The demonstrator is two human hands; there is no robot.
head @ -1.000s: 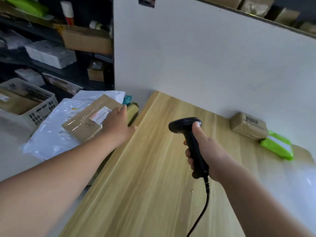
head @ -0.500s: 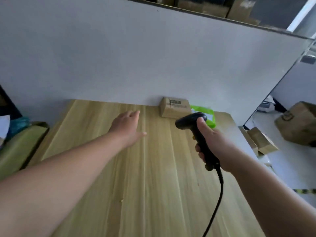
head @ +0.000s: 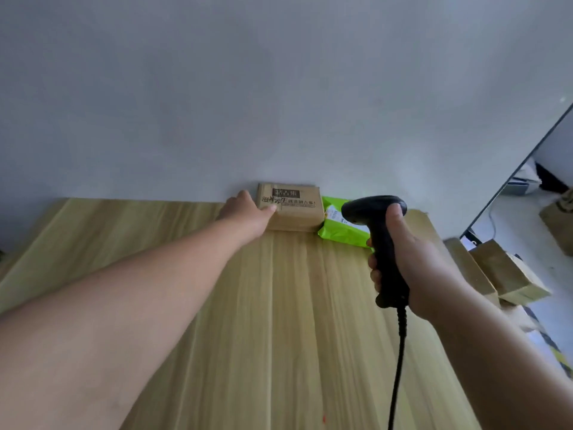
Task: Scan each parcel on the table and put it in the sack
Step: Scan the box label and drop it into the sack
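Observation:
A brown cardboard parcel with black print lies at the far edge of the wooden table, against the white wall. My left hand grips its left end, thumb on the top face and fingers at the far left side. A bright green plastic parcel lies touching its right side, partly hidden behind the scanner. My right hand holds the black barcode scanner by its handle above the table, head pointing left toward the parcels. The sack is out of view.
The white wall rises straight behind the parcels. Past the table's right edge, brown cardboard boxes sit on the floor. The scanner's black cable hangs down over the table's near right part.
My view swung right, away from the sack and shelves. My left hand left the parcel in the sack, crossed the table and took hold of the brown parcel. The scanner stayed in my right hand.

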